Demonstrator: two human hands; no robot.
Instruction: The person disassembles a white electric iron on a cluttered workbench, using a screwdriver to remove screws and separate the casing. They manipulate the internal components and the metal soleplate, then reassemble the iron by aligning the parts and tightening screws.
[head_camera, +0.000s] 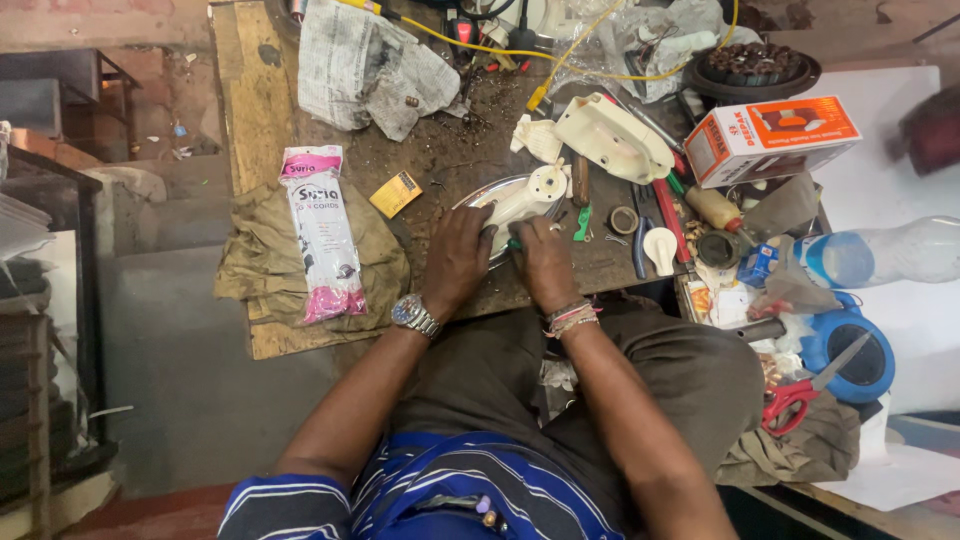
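Note:
A clothes iron (520, 198) with a cream body and a shiny metal soleplate lies on the wooden workbench (255, 100) in front of me. My left hand (457, 262), with a wristwatch, rests on the iron's near end and holds it down. My right hand (545, 262), with thread bands at the wrist, grips a green-handled tool (514, 244) against the iron's near end. A separate cream plastic iron cover (612, 136) lies just beyond, to the right.
A pink and white packet (322, 232) lies on a khaki cloth (250, 255) at left. Crumpled newspaper (365, 70) and yellow wire (560, 55) sit at the back. An orange and white box (770, 138), a plastic bottle (880, 255), red-handled scissors (800, 392) and small parts crowd the right.

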